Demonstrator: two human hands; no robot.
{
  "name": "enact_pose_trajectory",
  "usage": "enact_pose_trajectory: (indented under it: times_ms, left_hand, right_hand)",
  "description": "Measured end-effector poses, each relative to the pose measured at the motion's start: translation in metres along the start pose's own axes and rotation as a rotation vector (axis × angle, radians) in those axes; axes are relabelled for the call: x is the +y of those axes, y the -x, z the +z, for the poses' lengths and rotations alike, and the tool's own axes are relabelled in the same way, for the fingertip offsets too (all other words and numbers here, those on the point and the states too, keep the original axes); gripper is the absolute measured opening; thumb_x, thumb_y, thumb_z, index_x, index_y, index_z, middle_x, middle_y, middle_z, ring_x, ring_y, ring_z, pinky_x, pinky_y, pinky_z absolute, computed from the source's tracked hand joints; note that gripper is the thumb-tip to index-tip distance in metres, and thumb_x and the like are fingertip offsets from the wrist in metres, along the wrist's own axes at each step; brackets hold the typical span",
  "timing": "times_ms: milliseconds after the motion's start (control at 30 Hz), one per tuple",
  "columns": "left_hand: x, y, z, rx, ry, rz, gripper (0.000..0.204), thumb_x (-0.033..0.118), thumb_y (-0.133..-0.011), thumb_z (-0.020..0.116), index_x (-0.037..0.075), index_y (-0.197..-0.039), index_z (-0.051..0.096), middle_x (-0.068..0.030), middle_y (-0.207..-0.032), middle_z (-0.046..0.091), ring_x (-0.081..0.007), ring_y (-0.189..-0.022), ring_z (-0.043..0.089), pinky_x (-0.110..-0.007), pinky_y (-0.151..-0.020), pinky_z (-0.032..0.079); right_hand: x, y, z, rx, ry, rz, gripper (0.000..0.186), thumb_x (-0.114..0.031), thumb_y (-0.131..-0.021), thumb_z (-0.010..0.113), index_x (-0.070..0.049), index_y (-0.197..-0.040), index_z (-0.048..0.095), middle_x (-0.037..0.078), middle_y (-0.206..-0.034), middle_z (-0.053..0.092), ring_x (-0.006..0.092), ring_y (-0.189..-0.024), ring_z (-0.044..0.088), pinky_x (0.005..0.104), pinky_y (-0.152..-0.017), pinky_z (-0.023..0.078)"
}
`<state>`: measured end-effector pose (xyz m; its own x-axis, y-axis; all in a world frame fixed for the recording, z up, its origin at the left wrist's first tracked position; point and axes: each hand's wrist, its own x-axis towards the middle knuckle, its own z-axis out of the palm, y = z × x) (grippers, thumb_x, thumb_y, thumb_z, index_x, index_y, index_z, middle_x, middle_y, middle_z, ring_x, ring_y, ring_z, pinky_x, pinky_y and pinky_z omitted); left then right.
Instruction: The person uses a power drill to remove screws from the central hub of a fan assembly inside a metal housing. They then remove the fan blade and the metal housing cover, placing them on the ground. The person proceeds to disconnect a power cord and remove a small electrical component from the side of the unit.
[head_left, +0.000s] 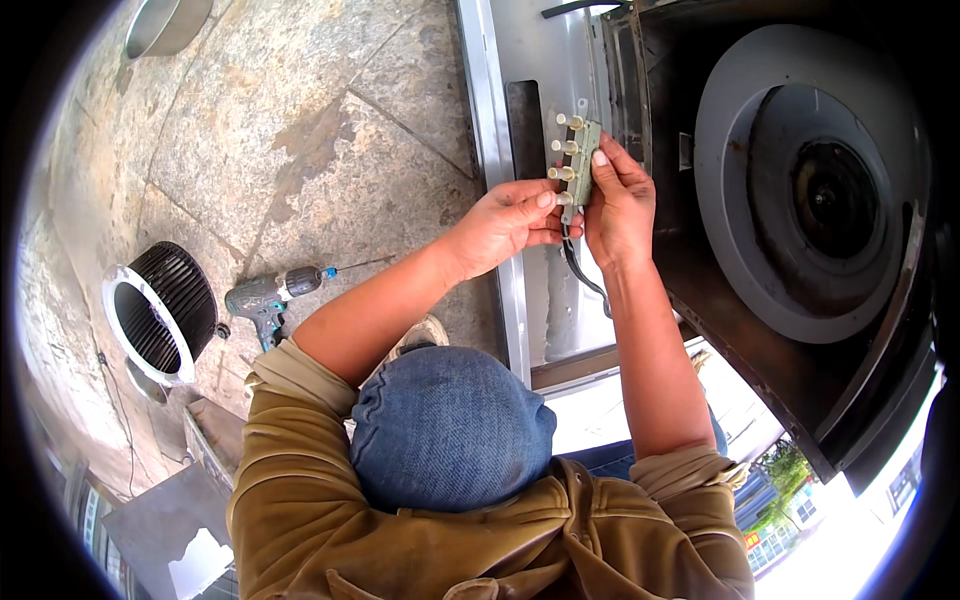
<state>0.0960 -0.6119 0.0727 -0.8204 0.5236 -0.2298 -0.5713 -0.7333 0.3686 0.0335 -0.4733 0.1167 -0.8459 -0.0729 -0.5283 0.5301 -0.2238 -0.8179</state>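
Note:
I hold a narrow greenish switch strip (583, 150) with several pale cylindrical buttons, upright over the edge of a metal panel (545, 300). My right hand (622, 205) grips its right side, thumb on the strip near the top. My left hand (515, 215) has thumb and fingers at its lower end, by the lowest button. A dark cable (580, 270) runs from the bottom of the strip down along the panel. Right of my hands is an open dark metal housing (680, 260) with a round grey fan ring (735, 200) inside.
On the stained stone floor (300, 120) lie a cordless drill (265, 300) with a long bit and a black drum fan wheel (170, 290) with a pale rim. A metal bowl (160, 25) is at top left, cut sheet metal (150, 520) at lower left. My knee (450, 420) is below.

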Motion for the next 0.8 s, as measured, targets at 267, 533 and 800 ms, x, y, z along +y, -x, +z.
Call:
enact_pose_trajectory:
  times_ms: [267, 533, 800]
  left_hand:
    - [0.008, 0.000, -0.013, -0.028, 0.022, -0.099, 0.068, 0.054, -0.091, 0.047, 0.003, -0.135, 0.040, -0.0178, -0.125, 0.054, -0.0282, -0.115, 0.055, -0.041, -0.097, 0.043]
    - [0.001, 0.002, -0.015, -0.010, -0.003, -0.076, 0.064, 0.053, -0.093, 0.045, 0.003, -0.134, 0.041, -0.0141, -0.122, 0.056, -0.0269, -0.112, 0.056, -0.042, -0.097, 0.043]
    - [0.002, 0.002, -0.014, -0.071, 0.151, -0.095, 0.070, 0.054, -0.089, 0.051, 0.002, -0.136, 0.040, -0.0153, -0.129, 0.052, -0.0285, -0.119, 0.052, -0.044, -0.098, 0.041]
  right_hand:
    - [-0.004, 0.005, 0.005, 0.028, 0.059, -0.023, 0.031, -0.006, -0.092, 0.055, 0.006, -0.121, 0.055, 0.010, -0.100, 0.065, 0.0120, -0.078, 0.062, 0.0241, -0.061, 0.053]
    - [0.001, 0.012, 0.006, 0.022, 0.081, -0.018, 0.029, -0.005, -0.091, 0.056, 0.006, -0.118, 0.057, 0.009, -0.099, 0.066, 0.0111, -0.075, 0.062, 0.0237, -0.058, 0.053]
    - [-0.001, 0.009, 0.000, 0.042, 0.078, -0.017, 0.032, -0.004, -0.091, 0.057, 0.007, -0.120, 0.056, 0.010, -0.102, 0.065, 0.0118, -0.079, 0.061, 0.0243, -0.066, 0.052]
